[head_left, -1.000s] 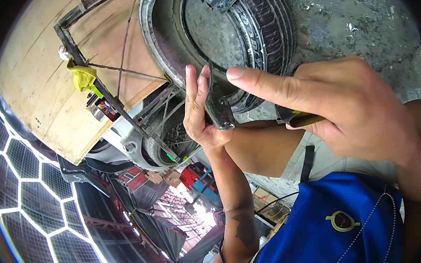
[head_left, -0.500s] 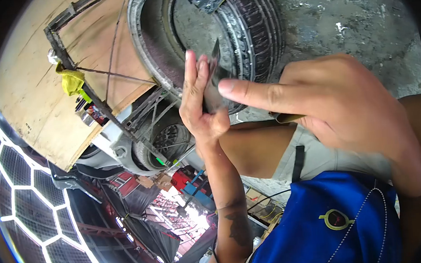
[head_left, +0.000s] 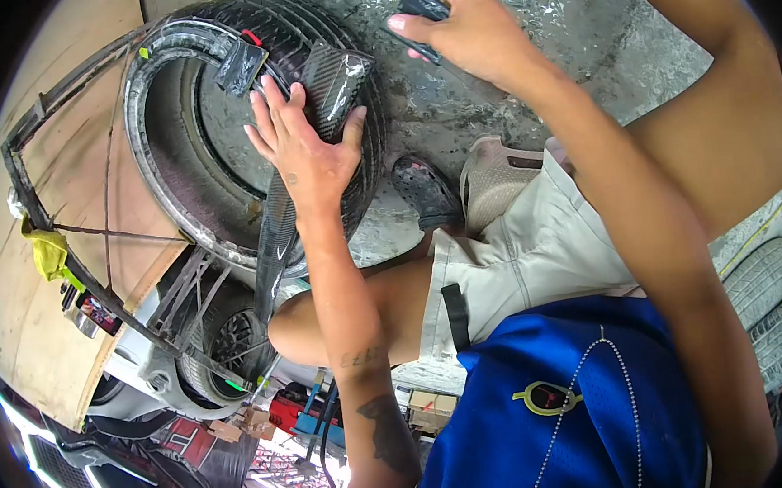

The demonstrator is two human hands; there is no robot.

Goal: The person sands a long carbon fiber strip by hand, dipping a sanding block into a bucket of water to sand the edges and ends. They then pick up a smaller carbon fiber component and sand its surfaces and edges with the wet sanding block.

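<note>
A tire point(head_left: 158, 151) lies on its side on the floor. Across its tread and sidewall rests a long glossy strip with a carbon-fibre weave point(head_left: 339, 80), wide at the top and narrowing downward. My left hand point(head_left: 308, 155) lies on the strip, its fingers spread and its thumb along the right side. Off to the right, over bare floor, my right hand point(head_left: 476, 38) grips a small black block point(head_left: 424, 8) with pale lettering. Beside my left fingertips, a dark folded piece point(head_left: 241, 66) with a red bit sits on the tire.
A rusty metal frame point(head_left: 29, 183) with a yellow cloth point(head_left: 47, 252) leans by a plywood board point(head_left: 16, 334) at left. Dark clogs point(head_left: 425, 192) are near my legs. More tires point(head_left: 776, 308) stand at lower right. A car wheel point(head_left: 226, 346) shows at lower left.
My hands, close together in front of the tire before, are now apart. The left has come down onto the strip; the right has moved up and away with the black block. The view has shifted.
</note>
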